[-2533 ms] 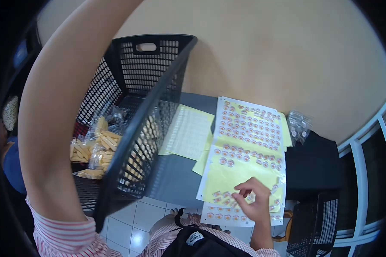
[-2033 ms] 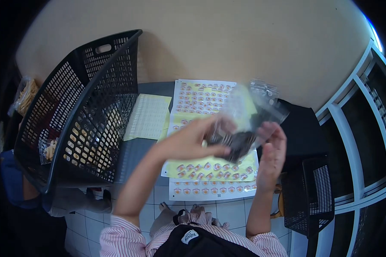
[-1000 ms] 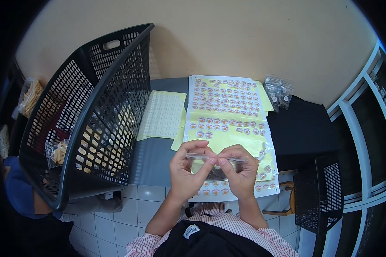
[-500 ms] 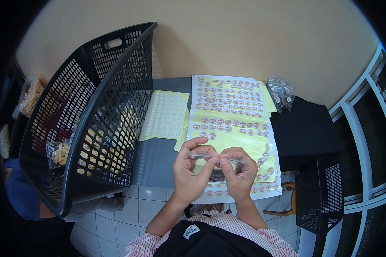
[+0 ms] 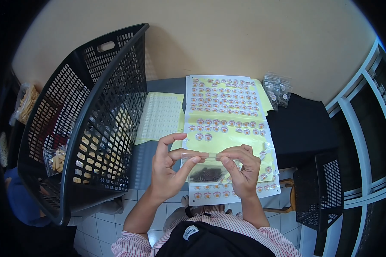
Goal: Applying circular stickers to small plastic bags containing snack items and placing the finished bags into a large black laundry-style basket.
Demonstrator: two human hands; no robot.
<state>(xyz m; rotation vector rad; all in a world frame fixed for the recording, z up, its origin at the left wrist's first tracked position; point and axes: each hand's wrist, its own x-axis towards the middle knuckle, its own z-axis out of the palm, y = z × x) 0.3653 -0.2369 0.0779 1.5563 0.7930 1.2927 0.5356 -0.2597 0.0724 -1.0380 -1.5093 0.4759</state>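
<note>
Between my two hands hangs a small clear plastic bag [image 5: 208,173] with dark brown pieces in its lower part. My left hand [image 5: 169,165] pinches the top edge between thumb and a finger, its index finger raised away. On the other side my right hand [image 5: 242,169] pinches the same edge with thumb and fingers. Beneath the bag lies a large sticker sheet [image 5: 227,111] with rows of round printed labels, parts of its yellow backing bare.
A tall black plastic basket [image 5: 103,85] with bagged light-coloured snacks [image 5: 58,162] stands at left. Yellow sheets [image 5: 161,115] lie beside it. Filled bags [image 5: 278,91] are piled at the back right, near a black cloth [image 5: 300,124]. A smaller black basket [image 5: 317,192] is at right.
My hands have moved apart along the bag's top edge, the left one shifting left. The bag now hangs flatter, and its dark contents show more fully.
</note>
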